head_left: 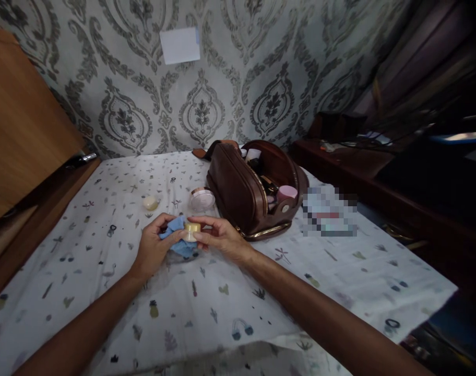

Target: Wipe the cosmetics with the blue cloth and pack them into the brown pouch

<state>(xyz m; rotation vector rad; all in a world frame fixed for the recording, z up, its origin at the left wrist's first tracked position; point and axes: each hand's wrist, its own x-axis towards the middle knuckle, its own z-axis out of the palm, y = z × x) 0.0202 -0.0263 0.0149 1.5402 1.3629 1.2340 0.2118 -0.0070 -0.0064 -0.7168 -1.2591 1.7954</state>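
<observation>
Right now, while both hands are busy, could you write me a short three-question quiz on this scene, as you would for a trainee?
1. What colour is the cloth in the left hand?
2. Which is nearer the bag? A) the left hand; B) the right hand, which grips the jar.
3. True or false: the bag is fully zipped shut.

Key: 1. Blue. 2. B. 3. False; it gapes open.

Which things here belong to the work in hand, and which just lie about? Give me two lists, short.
In hand:
- blue cloth, in the left hand
- small yellow jar, in the right hand

Apparently just lying about:
- round case
- small pale item
- open brown bag, possibly related
</observation>
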